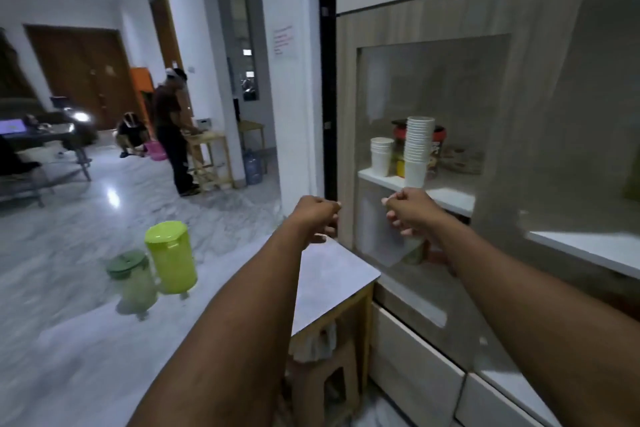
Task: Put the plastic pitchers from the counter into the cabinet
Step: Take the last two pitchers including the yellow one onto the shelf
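Observation:
Two plastic pitchers stand side by side on the glossy counter (332, 277) at the left: a lime-green pitcher (171, 258) with its lid on, and a see-through pitcher with a dark green lid (133, 284) in front of it. Both my arms reach away from them toward the wood-framed cabinet door (346, 135) with its glass pane. My left hand (317, 217) curls its fingers around the door's left edge. My right hand (408, 211) is a loose fist in front of the glass, holding nothing. Neither hand touches a pitcher.
Behind the glass, a white shelf (450, 199) carries stacks of paper cups (419, 149) and jars. White drawers (415, 367) sit below the cabinet, and a wooden stool (329, 381) stands under the counter. Two people (169, 135) work at a wooden table across the room.

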`<state>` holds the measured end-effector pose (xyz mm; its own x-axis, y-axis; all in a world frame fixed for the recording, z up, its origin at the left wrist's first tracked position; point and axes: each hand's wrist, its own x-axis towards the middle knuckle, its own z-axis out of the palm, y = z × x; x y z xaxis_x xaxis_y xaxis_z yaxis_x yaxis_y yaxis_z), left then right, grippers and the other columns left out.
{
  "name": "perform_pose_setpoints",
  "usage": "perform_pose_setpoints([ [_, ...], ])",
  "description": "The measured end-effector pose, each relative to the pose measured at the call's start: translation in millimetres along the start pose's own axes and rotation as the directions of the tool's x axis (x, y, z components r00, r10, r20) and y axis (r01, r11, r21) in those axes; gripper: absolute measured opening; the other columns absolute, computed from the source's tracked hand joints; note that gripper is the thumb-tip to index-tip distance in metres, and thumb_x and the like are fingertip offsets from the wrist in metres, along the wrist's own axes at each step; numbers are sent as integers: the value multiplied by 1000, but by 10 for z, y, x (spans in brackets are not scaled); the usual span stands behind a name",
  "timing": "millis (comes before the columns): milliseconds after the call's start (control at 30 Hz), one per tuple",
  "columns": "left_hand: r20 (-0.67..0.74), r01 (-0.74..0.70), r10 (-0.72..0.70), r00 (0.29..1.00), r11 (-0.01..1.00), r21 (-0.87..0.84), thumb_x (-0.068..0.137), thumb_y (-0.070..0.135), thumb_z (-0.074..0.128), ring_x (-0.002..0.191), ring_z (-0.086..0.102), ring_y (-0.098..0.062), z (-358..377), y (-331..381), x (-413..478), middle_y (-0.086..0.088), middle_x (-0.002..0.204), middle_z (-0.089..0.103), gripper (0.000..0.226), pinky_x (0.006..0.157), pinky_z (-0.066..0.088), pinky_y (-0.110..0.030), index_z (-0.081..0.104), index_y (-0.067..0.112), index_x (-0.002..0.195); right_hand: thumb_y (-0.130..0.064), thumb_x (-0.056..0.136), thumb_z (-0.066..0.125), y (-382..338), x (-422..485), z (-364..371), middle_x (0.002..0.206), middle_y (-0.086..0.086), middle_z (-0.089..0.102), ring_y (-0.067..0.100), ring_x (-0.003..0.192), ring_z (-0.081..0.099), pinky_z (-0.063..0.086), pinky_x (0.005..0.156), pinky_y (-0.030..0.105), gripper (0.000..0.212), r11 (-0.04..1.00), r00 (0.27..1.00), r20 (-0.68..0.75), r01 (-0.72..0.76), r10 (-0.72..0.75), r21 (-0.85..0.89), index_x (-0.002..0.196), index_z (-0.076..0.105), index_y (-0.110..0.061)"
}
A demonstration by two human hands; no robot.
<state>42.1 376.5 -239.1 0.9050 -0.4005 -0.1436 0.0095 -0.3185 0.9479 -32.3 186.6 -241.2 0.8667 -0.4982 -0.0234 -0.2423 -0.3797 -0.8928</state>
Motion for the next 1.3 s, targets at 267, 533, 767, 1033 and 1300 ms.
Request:
perform_pose_setpoints([
  [267,-313,198,-203,928,979,-49,98,25,58,81,58,-27,-2673,-1285,-708,-6,100,61,16,71,42,-31,61,12,106,-25,92,58,-818,-395,2593,86,9,61,21,72,58,41,63,31,9,998,953,299,59,-58,5,94,58,-16],
  [533,-463,287,-334,821,943,-170,94,19,59,80,52,-26,-4066,-2152,-843,-8,91,60,8,66,39,-32,61,12,89,-41,87,63,-1188,-289,4336,83,7,59,22,77,54,45,65,34,22,995,905,420,92,-72,-28,83,55,-21],
  [767,-470,370,-427,772,904,-214,95,26,62,84,43,-25,-4529,-2802,-69,-10,94,52,18,65,34,-33,55,16,81,-39,90,62,-1102,578,5255,82,10,43,24,73,40,35,63,35,30,997,903,429,41,-7,-68,84,56,-11],
  [1033,-389,564,-605,695,794,-225,93,40,63,91,60,-29,-4537,-3534,1263,-15,105,61,54,79,50,-38,55,0,128,-48,85,69,-747,1749,6026,133,14,52,33,117,53,43,86,39,78,979,863,472,-109,179,-172,142,45,-2],
  [1300,-382,610,-638,669,764,-209,94,47,58,120,61,-40,-4343,-3977,2005,-22,132,63,59,105,50,-48,61,2,131,-60,72,74,-540,2264,6469,131,3,61,26,121,54,47,87,42,76,954,738,607,-261,294,-144,128,60,-10],
])
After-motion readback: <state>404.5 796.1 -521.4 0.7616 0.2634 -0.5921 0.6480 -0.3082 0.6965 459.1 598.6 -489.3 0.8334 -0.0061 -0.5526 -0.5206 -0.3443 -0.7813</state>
